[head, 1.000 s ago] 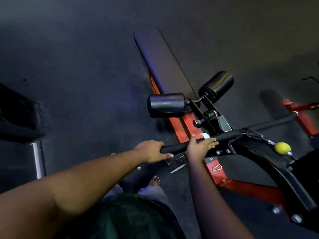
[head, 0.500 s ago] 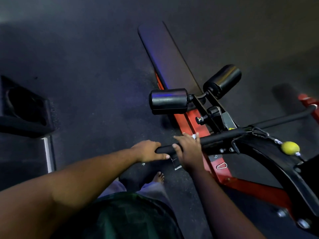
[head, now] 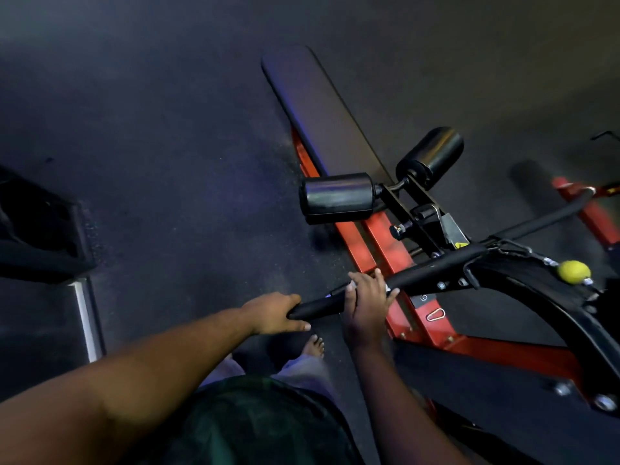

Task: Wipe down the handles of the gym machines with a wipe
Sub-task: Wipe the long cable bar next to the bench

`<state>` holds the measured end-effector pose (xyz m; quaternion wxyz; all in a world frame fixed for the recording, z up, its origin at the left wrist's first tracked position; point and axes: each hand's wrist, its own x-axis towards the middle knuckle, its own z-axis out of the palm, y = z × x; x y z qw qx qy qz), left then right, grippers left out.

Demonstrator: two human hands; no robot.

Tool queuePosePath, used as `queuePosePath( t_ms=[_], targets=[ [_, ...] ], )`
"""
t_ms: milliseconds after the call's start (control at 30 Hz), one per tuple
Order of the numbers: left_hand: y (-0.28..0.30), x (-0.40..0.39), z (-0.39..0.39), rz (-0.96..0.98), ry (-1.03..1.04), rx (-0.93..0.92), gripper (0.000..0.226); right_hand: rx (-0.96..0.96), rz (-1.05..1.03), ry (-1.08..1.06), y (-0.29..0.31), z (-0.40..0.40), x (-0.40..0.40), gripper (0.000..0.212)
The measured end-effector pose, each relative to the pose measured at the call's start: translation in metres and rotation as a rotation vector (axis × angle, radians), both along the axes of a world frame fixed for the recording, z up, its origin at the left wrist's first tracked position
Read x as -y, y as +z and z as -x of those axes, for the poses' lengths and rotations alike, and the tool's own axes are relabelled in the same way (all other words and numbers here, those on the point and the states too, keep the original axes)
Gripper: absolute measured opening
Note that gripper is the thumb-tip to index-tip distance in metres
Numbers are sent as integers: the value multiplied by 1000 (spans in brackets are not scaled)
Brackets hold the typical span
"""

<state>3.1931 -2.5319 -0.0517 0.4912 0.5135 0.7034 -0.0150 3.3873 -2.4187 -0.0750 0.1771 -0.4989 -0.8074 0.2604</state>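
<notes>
left hand [head: 275, 313]: gripping the near end of the handle [head: 419, 273]
right hand [head: 365, 297]: curling round the handle just beside it, pressing a white wipe [head: 352, 284], mostly hidden
rollers [head: 339, 196]: sitting beyond
bench [head: 322, 112]: lying farthest

Long black padded handle bar [head: 432, 268]: runs from lower left to upper right, above the red steel machine frame [head: 379, 239]. Left hand [head: 276, 313] at its near end; right hand [head: 365, 298] just beside, further along, a bit of white wipe [head: 352, 284] under the fingers. Two black cylindrical roller pads [head: 339, 198] behind the bar; long dark flat bench pad [head: 322, 119] beyond them. Small yellow ball [head: 573, 271] right of the bar's middle.
</notes>
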Motion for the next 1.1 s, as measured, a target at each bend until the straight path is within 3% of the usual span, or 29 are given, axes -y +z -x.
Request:
queuePosePath(
  t_ms=[133, 233, 367, 467, 633, 767, 833, 933, 1000, 1100],
  targets=[
    [2, 16, 8, -74, -60, -10, 46, -150, 77, -235, -4, 31, 54, 57],
    [3, 26, 4, -132, -96, 31, 41, -382, 257, -600, 4, 62, 75, 70],
    [7, 42, 5, -214, -51, 73, 46, -701, 531, -1130, 22, 74, 30, 55],
    [8, 49, 10, -329, -83, 27, 59, -1026, 807, -1139, 46, 71, 24, 54],
    [9, 47, 18, -381, -143, -55, 69, -1082, 987, -986, 59, 101, 88, 77],
    [19, 41, 28, -362, -158, -64, 68, -955, 1110, -862, 54, 125, 128, 81],
    [25, 38, 33, -352, -165, -52, 69, -819, 1055, -783, 54, 120, 131, 91],
    [33, 38, 41, -324, -186, -17, 73, -362, 805, -525, 42, 98, 126, 115],
    [34, 44, 50, -294, -214, -24, 77, -56, 609, -416, 47, 88, 125, 105],
    [41, 54, 68, -247, -232, -58, 84, 208, 315, -481, 66, 81, 123, 68]
  ],
)
